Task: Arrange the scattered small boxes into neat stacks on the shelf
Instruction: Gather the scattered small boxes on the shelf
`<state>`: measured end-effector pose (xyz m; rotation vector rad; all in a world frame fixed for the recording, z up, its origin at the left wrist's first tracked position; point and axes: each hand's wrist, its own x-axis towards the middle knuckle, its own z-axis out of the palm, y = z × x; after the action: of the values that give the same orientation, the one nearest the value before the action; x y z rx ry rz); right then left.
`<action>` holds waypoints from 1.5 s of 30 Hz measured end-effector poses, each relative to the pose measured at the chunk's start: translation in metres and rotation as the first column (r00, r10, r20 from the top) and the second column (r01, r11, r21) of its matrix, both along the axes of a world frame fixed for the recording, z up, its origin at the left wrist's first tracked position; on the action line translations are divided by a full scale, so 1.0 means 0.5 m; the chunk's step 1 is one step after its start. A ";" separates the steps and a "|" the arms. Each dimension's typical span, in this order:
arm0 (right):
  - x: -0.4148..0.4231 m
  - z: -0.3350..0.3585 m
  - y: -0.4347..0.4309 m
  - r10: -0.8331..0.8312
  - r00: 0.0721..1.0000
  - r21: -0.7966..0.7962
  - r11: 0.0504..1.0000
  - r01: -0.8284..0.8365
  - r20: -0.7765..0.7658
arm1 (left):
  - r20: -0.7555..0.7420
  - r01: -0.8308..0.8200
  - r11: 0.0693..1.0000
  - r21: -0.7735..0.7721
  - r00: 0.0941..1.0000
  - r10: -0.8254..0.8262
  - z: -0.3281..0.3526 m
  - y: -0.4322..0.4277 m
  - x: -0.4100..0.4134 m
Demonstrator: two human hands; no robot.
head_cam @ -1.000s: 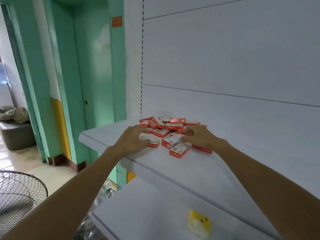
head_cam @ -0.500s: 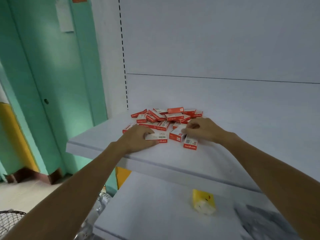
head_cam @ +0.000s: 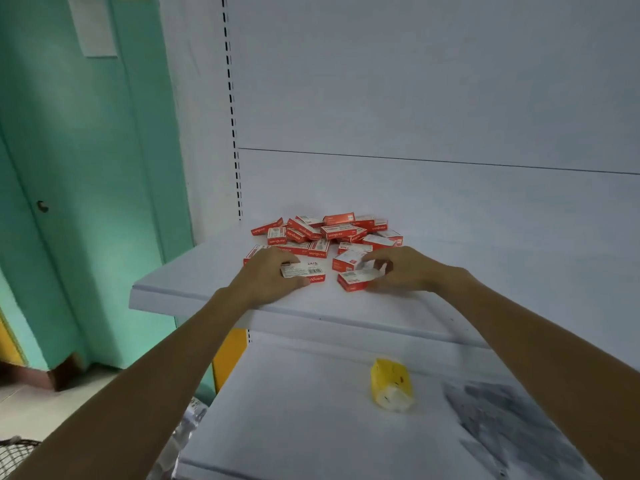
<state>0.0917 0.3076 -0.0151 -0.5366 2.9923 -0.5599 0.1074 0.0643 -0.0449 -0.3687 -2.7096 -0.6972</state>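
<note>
shelf [head_cam: 194, 292]: white; carrying all the red-and-white boxes toward its left end
pile of small boxes [head_cam: 325, 233]: lying jumbled between the middle of the shelf and its back edge; boxes overlapping at mixed angles, some leaning on others
left hand [head_cam: 266, 275]: reaching in palm down; fingers and thumb curling round the left end of the barcode box [head_cam: 306, 270]
barcode box: lying flat, white label face up; sitting near the front edge, just in front of the pile
right hand [head_cam: 405, 268]: coming in from the right; fingertips and thumb pinching the front box [head_cam: 353, 280]
front box: sitting near the front edge, just right of the barcode box, not touching it; angling slightly; another box lying just behind it
lower shelf [head_cam: 277, 410]: carrying a yellow packet [head_cam: 391, 386] lying near its middle
green door [head_cam: 69, 202]: standing left of the shelf unit
</note>
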 end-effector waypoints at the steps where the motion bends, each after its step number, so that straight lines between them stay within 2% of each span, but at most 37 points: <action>1: -0.001 0.001 -0.005 -0.004 1.000 -0.004 1.000 0.004 0.005 | -0.003 -0.009 1.000 0.006 1.000 0.009 -0.001 -0.002 -0.002; 5: -0.002 -0.004 -0.010 -0.019 0.999 -0.052 0.998 0.017 -0.038 | -0.033 -0.038 0.999 0.028 0.999 0.039 -0.005 -0.005 -0.001; 12: 0.038 -0.005 0.065 -0.154 0.983 -0.120 0.983 0.141 -0.099 | -0.103 0.109 0.994 0.005 0.989 -0.108 0.018 0.050 -0.002; 14: 0.060 -0.005 0.120 -0.203 0.969 -0.143 0.973 0.183 -0.139 | -0.123 0.175 0.984 0.005 0.977 -0.173 0.029 0.104 -0.005; 16: 0.082 0.000 0.182 -0.262 0.947 -0.100 0.964 0.247 -0.188 | -0.137 0.246 0.969 -0.004 0.960 -0.244 0.039 0.166 -0.009; 22: 0.154 0.021 0.397 -0.483 0.845 -0.097 0.875 0.474 -0.228 | -0.097 0.390 0.921 0.003 0.917 -0.388 0.045 0.377 -0.025; 30: 0.205 0.014 0.681 -0.610 0.757 -0.150 0.792 0.591 -0.234 | -0.061 0.528 0.849 -0.017 0.847 -0.528 0.051 0.687 -0.041; 39: 0.140 0.027 0.936 -0.578 0.777 -0.178 0.816 0.550 -0.251 | -0.047 0.445 0.894 0.052 0.895 -0.443 0.033 0.925 -0.075; 45: 0.065 0.009 0.979 -0.463 0.858 -0.152 0.886 0.438 -0.222 | -0.015 0.333 0.941 0.053 0.943 -0.333 0.014 0.975 -0.092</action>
<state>0.1241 0.7972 -0.0107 0.1226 3.3640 -0.7120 0.0615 0.5519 -0.0378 -0.8277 -2.6420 -0.8542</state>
